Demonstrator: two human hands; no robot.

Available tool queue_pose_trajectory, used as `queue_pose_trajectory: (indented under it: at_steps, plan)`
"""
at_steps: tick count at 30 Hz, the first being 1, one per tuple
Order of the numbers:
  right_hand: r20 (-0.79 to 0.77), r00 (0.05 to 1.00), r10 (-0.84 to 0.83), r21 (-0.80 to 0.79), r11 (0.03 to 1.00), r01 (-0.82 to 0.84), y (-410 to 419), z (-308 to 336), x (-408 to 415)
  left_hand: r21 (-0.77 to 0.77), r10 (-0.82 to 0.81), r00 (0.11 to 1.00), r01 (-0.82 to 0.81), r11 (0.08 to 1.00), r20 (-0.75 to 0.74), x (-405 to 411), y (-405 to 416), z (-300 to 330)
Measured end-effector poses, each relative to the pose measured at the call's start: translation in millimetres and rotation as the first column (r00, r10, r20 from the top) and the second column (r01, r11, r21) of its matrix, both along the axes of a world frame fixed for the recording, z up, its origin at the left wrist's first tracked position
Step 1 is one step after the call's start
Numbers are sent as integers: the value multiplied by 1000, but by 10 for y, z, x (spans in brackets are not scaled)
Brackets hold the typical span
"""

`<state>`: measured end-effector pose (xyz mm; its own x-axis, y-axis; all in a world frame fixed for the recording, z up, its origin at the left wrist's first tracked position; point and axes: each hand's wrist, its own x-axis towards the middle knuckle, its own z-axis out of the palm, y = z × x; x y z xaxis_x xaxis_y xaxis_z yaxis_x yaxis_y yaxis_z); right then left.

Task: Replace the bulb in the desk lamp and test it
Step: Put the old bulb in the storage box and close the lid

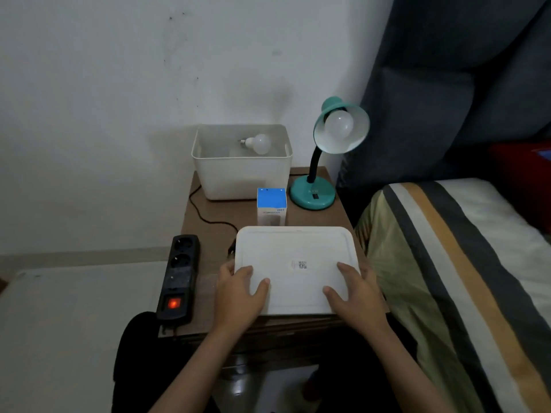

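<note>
A teal desk lamp (313,195) stands at the back right of the small wooden table (208,287), unlit, with a white bulb (338,123) in its shade. A second white bulb (259,143) lies inside an open white plastic bin (241,177) at the back. A blue and white bulb box (271,205) stands upright in front of the bin. Both hands grip a flat white lid (298,257) at the table's front: my left hand (241,293) holds its near left edge, my right hand (354,293) its near right edge.
A black power strip (179,278) with a glowing red switch lies along the table's left edge. A black cord (205,216) runs across the table from behind the bin. A striped bed (447,263) and dark headboard (462,84) are close on the right. White wall behind.
</note>
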<state>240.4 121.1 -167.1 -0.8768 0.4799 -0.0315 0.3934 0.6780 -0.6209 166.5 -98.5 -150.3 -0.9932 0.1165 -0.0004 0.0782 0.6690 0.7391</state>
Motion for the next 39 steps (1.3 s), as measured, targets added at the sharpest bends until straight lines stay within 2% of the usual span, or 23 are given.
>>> queue_pose_trajectory:
  at_steps: [6,10,17,27,39]
  plan:
    - [-131,990,61,-5,998,-62,-139,443,-278,76,62,985,-50,996,-161,-261,-196,502]
    - [-167,982,91,29,996,-87,-315,795,-722,111,127,975,-108,988,-182,-610,-361,772]
    - [-186,972,144,110,986,-125,-477,1214,-1881,66,163,970,-153,986,-178,-1629,-534,1044]
    - [-115,992,59,26,998,-56,-235,1221,-3114,48,94,987,-89,995,-132,-2926,-250,1030]
    - [-93,993,73,9,997,-72,-181,967,-3390,8,77,988,-76,997,-133,-3141,-110,877]
